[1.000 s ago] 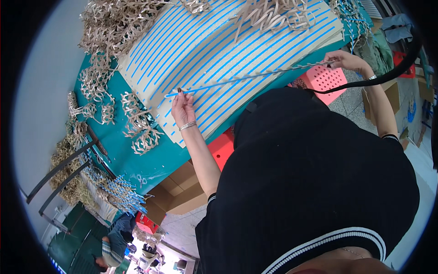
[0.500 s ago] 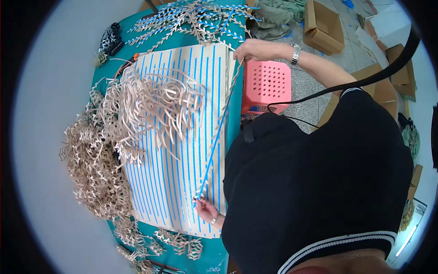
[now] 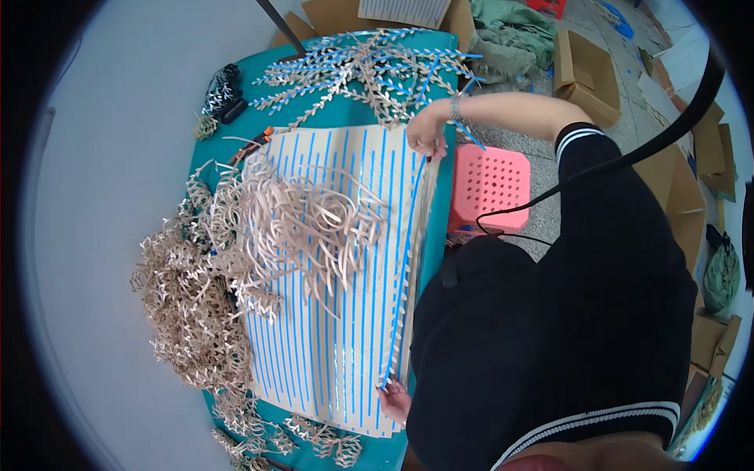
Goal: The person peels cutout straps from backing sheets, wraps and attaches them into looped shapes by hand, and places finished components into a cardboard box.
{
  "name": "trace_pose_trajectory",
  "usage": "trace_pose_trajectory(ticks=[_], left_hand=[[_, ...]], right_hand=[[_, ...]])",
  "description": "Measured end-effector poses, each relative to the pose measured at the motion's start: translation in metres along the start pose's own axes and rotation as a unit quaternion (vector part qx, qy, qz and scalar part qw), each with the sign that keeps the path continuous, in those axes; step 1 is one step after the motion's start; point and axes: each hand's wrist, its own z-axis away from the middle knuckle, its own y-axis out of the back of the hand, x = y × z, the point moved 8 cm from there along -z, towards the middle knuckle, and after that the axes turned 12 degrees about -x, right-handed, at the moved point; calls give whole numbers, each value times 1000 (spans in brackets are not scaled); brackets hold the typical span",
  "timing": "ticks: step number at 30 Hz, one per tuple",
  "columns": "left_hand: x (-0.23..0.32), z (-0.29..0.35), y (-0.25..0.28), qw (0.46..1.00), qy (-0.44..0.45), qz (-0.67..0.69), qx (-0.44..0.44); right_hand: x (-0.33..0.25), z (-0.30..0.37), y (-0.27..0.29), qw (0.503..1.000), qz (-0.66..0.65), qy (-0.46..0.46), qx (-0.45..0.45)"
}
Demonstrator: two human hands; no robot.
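Note:
A long blue strip edged with small pale leaves point(image 3: 399, 302) runs along the near edge of a pale board with blue stripes point(image 3: 357, 314). My right hand point(image 3: 426, 133), with a metal band at the wrist, is closed on the strip's upper end at the board's top corner. Close to my body, my left hand point(image 3: 395, 402) pinches the lower end, its palm partly hidden by my dark top. A loose tangle of beige ribbon-like strips point(image 3: 302, 216) lies across the board.
A big heap of beige leafy strips point(image 3: 188, 306) spreads beyond the board on the green table point(image 3: 271, 82). Blue and beige leafy strands point(image 3: 361, 67) lie at the top. Orange-handled pliers point(image 3: 255, 144) rest beside the board. A pink perforated stool point(image 3: 493, 184) stands by the table.
The strip, stretched slantwise between my hands before, has come over to the board's near edge. My left hand moved toward my body, and my right hand turned over the board's top corner.

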Motion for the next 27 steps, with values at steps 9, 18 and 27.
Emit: trace_pose_trajectory(ticks=[9, 18, 27], left_hand=[[21, 33, 83, 993, -108, 19, 40], [85, 59, 99, 981, -186, 59, -5], [22, 25, 63, 985, -16, -144, 95]], right_hand=[[-135, -123, 37, 935, 265, 231, 56], [-244, -148, 19, 812, 412, 342, 234], [-103, 3, 12, 942, 326, 19, -71]])
